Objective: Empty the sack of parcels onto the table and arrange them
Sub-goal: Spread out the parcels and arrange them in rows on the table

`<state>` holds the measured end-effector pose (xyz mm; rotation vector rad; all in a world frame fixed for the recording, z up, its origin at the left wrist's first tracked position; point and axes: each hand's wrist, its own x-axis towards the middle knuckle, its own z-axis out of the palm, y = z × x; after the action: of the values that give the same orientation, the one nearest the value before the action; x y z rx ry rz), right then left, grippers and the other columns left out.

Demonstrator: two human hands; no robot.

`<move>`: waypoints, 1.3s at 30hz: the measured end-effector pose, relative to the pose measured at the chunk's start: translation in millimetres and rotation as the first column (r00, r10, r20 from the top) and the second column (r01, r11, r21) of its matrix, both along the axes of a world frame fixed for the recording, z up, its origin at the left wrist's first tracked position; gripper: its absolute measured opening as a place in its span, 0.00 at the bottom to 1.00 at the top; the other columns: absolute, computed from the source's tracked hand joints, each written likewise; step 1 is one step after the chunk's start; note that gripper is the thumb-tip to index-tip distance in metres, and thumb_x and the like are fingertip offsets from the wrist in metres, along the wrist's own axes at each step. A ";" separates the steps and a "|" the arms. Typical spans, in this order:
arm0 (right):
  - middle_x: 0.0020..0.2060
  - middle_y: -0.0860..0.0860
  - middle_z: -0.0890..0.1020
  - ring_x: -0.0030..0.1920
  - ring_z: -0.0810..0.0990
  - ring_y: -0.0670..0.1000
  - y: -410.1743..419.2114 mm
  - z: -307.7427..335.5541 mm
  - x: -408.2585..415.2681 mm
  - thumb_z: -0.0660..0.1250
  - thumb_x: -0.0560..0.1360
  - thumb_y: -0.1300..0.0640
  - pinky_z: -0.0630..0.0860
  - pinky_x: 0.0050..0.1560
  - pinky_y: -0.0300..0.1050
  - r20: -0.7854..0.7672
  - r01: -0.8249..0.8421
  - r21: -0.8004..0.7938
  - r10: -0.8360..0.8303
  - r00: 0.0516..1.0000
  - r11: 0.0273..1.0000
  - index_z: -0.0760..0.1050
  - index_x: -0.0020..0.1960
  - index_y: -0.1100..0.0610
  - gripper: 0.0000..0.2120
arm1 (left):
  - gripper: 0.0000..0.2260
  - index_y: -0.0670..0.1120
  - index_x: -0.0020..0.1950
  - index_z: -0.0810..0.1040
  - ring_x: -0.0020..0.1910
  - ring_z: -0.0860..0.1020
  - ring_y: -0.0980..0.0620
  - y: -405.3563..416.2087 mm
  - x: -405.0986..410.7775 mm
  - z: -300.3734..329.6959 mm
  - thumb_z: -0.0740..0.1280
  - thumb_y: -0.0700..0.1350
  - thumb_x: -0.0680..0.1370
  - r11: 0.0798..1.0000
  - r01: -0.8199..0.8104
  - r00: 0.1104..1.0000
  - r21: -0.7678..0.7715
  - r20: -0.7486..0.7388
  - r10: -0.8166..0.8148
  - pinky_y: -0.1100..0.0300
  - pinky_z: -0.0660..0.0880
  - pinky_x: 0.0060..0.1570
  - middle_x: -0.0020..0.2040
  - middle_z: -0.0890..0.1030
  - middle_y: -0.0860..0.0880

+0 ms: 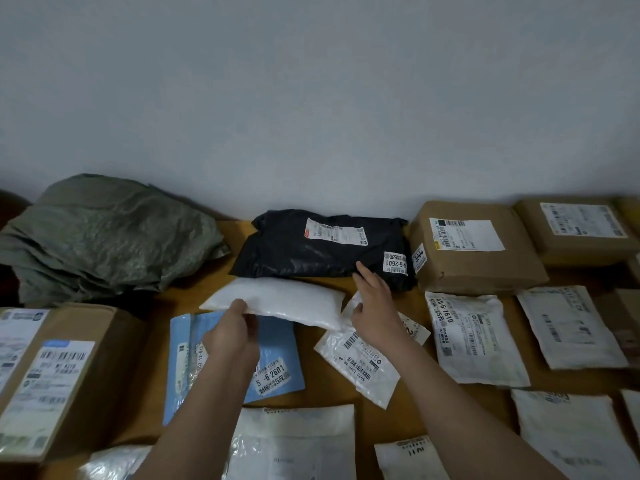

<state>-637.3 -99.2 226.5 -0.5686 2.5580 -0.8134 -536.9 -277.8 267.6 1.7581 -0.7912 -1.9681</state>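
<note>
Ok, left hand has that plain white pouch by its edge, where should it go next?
Probably set the white pouch flat on the bare table strip between the blue mailer and black bag. The left hand pinches its near edge, and it overlaps the mailer. The right hand could steady it.

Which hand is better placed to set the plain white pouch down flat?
Left hand: it already grips the white pouch by its near edge. The right hand reaches past it, fingers toward the black parcel.

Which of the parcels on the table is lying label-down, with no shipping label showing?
The plain white padded parcel in the middle, held at its near edge by the left hand. Every other parcel shows a printed label; this one shows only blank white.
</note>
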 end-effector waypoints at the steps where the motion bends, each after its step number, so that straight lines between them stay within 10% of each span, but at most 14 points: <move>1: 0.78 0.43 0.50 0.77 0.52 0.49 -0.5 1.2 0.6 0.60 0.78 0.67 0.57 0.75 0.46 0.058 0.025 -0.054 -0.022 0.998 0.998 0.57 0.77 0.57 0.30 | 0.19 0.40 0.65 0.71 0.39 0.77 0.52 0.5 1.3 0.2 0.69 0.40 0.75 1.000 0.001 0.998 0.027 -0.055 0.001 0.60 0.73 0.32 0.51 0.79 0.44; 8: 0.76 0.41 0.56 0.74 0.53 0.45 7.4 5.7 32.7 0.68 0.72 0.70 0.59 0.74 0.45 0.107 -0.092 -0.206 0.116 0.987 0.974 0.60 0.73 0.39 0.40 | 0.02 0.41 0.43 0.70 0.38 0.71 0.51 8.2 6.2 16.9 0.61 0.35 0.72 1.000 0.017 0.984 0.026 -0.180 -0.012 0.61 0.74 0.35 0.40 0.71 0.45; 17: 0.49 0.44 0.84 0.50 0.82 0.43 19.2 45.0 53.7 0.66 0.78 0.51 0.79 0.46 0.39 0.352 0.306 -0.567 -0.111 0.929 0.765 0.78 0.54 0.48 0.06 | 0.15 0.44 0.56 0.74 0.35 0.76 0.52 20.8 2.7 54.3 0.65 0.53 0.78 0.991 0.049 0.927 -0.123 -0.365 -0.091 0.58 0.76 0.39 0.38 0.77 0.47; 22: 0.48 0.47 0.79 0.44 0.77 0.45 39.2 31.5 55.7 0.61 0.80 0.49 0.72 0.37 0.35 0.242 0.443 -0.199 -0.394 0.886 0.874 0.67 0.65 0.54 0.16 | 0.15 0.42 0.65 0.70 0.43 0.77 0.50 18.3 12.4 30.2 0.62 0.44 0.79 0.984 0.109 0.990 -0.139 -0.069 -0.119 0.59 0.76 0.43 0.48 0.77 0.45; 28: 0.61 0.54 0.77 0.51 0.77 0.49 44.7 10.2 66.3 0.61 0.80 0.53 0.74 0.43 0.38 0.293 0.449 -0.120 -0.401 0.868 0.885 0.64 0.71 0.56 0.21 | 0.05 0.41 0.43 0.72 0.35 0.71 0.49 23.8 32.6 4.3 0.62 0.41 0.77 0.937 0.340 0.912 -0.081 0.271 -0.308 0.59 0.70 0.34 0.44 0.74 0.43; 32: 0.63 0.54 0.76 0.57 0.78 0.50 39.0 3.7 70.8 0.68 0.77 0.54 0.76 0.49 0.40 0.375 0.482 -0.178 -0.394 0.839 0.858 0.61 0.73 0.55 0.28 | 0.22 0.41 0.66 0.69 0.61 0.68 0.39 22.6 44.8 -5.5 0.64 0.49 0.75 0.857 0.515 0.706 -0.035 0.584 -0.401 0.46 0.71 0.59 0.66 0.66 0.39; 39: 0.58 0.50 0.78 0.52 0.79 0.49 36.3 6.0 74.3 0.67 0.78 0.59 0.77 0.45 0.41 0.519 0.601 -0.271 -0.412 0.749 0.752 0.66 0.68 0.50 0.21 | 0.30 0.43 0.75 0.57 0.71 0.62 0.39 19.3 52.8 11.7 0.65 0.46 0.77 0.958 0.285 0.782 0.022 0.574 -0.245 0.47 0.68 0.64 0.75 0.58 0.41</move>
<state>-563.0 -62.9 232.5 0.2457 2.1237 -1.5233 -484.1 -258.4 279.4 2.3419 -1.3483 -1.5256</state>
